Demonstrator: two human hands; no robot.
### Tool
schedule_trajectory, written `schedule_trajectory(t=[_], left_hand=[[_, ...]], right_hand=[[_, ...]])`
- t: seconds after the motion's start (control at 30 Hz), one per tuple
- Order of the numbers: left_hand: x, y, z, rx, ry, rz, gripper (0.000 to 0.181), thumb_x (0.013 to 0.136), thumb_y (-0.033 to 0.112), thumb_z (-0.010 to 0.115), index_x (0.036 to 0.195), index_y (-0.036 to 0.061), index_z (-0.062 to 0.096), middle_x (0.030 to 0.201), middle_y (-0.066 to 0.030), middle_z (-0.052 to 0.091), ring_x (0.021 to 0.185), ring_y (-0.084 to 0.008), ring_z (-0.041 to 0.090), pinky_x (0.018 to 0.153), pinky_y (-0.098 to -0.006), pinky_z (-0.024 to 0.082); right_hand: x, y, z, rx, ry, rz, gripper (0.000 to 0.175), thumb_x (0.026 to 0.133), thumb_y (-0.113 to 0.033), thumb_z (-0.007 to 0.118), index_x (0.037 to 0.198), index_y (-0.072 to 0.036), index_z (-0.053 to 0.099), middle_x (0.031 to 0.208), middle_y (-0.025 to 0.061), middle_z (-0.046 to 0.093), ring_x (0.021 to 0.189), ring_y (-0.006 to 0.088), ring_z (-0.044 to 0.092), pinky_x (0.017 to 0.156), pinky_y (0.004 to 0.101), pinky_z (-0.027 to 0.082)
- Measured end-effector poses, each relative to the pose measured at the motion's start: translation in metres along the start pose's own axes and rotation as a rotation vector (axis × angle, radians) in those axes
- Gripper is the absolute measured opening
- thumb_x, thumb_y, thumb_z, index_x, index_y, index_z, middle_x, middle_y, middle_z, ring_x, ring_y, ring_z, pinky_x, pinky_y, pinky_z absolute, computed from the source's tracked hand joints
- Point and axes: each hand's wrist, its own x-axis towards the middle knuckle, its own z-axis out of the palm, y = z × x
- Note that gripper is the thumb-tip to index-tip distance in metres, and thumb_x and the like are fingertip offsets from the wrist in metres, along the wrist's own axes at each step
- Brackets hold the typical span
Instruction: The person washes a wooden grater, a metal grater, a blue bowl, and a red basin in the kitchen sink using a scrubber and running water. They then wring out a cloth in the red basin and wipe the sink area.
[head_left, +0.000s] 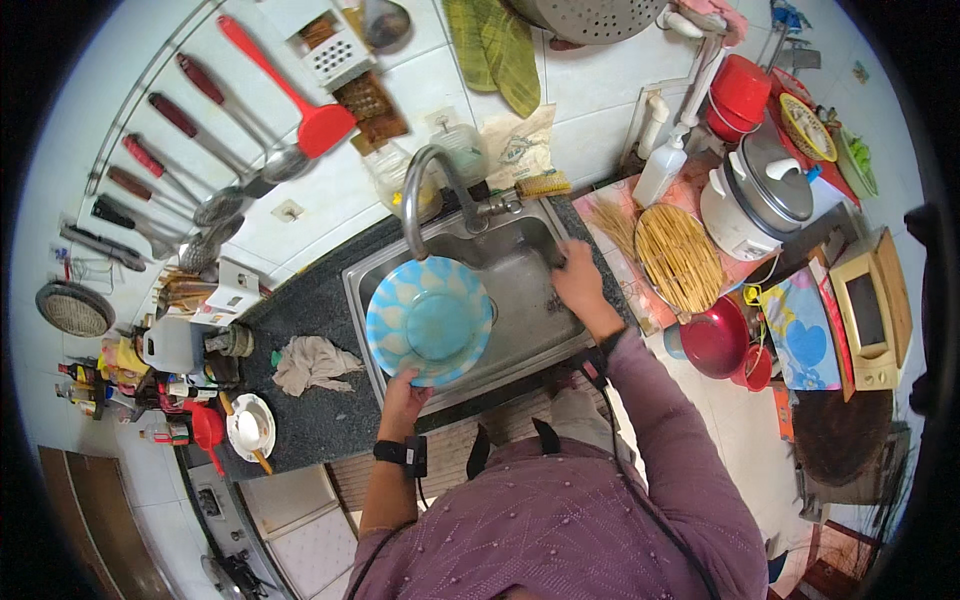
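A blue-and-white patterned plastic basin (437, 319) is tilted in the left part of the stainless steel sink (525, 319), under the curved metal faucet (411, 202). My left hand (406, 397) grips the basin's near rim, thumb on the inside. Across the sink, my right hand (579, 283) is at the right inner wall, fingers curled. Something dark shows at its fingertips, but I cannot tell whether it is held or is part of the sink. The basin hides much of the sink's left side.
A crumpled cloth (311, 365) lies on the dark stone counter (322, 427) at left. A scrubbing brush (544, 184) rests behind the faucet. To the right stand a pump bottle (662, 166), a round slatted mat (679, 257) and a rice cooker (750, 199). Utensils (217, 142) hang on the wall.
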Motion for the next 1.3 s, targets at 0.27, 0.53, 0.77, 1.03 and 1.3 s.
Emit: schedule_trajectory(t=[0.27, 0.53, 0.77, 1.03, 1.3], left_hand=[[-0.001, -0.008, 0.071, 0.005, 0.195, 0.014, 0.029, 0.088, 0.011, 0.054, 0.114, -0.0012, 0.056, 0.098, -0.0117, 0.066, 0.066, -0.0198, 0.064, 0.053, -0.0318, 0.054], [0.001, -0.004, 0.067, 0.003, 0.234, 0.013, 0.032, 0.089, 0.013, 0.054, 0.117, -0.0024, 0.053, 0.097, -0.0115, 0.065, 0.070, -0.0212, 0.065, 0.052, -0.0317, 0.054], [0.010, -0.019, 0.074, -0.028, 0.206, 0.006, 0.028, 0.091, 0.015, 0.054, 0.115, -0.0005, 0.056, 0.092, -0.0091, 0.065, 0.066, -0.0170, 0.061, 0.055, -0.0299, 0.053], [0.043, -0.052, 0.081, -0.176, 0.127, -0.053, 0.022, 0.092, 0.013, 0.054, 0.111, 0.0018, 0.055, 0.094, -0.0087, 0.062, 0.071, -0.0184, 0.059, 0.054, -0.0299, 0.048], [0.073, -0.086, 0.087, -0.005, 0.107, -0.098, 0.028, 0.090, 0.014, 0.056, 0.117, 0.0034, 0.055, 0.105, -0.0077, 0.061, 0.085, -0.0199, 0.060, 0.065, -0.0325, 0.052]], right_hand=[[0.132, -0.037, 0.061, -0.270, -0.513, 0.065, 0.055, 0.087, -0.042, 0.054, 0.125, -0.002, 0.051, 0.116, 0.0242, 0.061, 0.107, 0.0416, 0.058, 0.089, 0.0480, 0.046], [0.153, -0.001, 0.087, -0.267, -0.408, -0.231, 0.040, 0.089, -0.033, 0.055, 0.115, -0.003, 0.062, 0.110, 0.0233, 0.064, 0.103, 0.0398, 0.060, 0.086, 0.0469, 0.048], [0.147, 0.019, 0.095, -0.092, -0.451, 0.029, 0.038, 0.089, -0.022, 0.055, 0.116, 0.005, 0.061, 0.115, 0.0212, 0.064, 0.106, 0.0352, 0.061, 0.090, 0.0386, 0.048], [0.068, 0.067, 0.061, 0.447, -0.797, 0.248, 0.057, 0.083, -0.035, 0.068, 0.123, 0.004, 0.057, 0.112, 0.0151, 0.065, 0.103, 0.0263, 0.060, 0.090, 0.0331, 0.045], [0.002, 0.055, 0.062, 0.102, -0.942, 0.134, 0.054, 0.082, -0.041, 0.067, 0.108, 0.005, 0.064, 0.103, 0.0197, 0.067, 0.095, 0.0306, 0.064, 0.084, 0.0418, 0.049]])
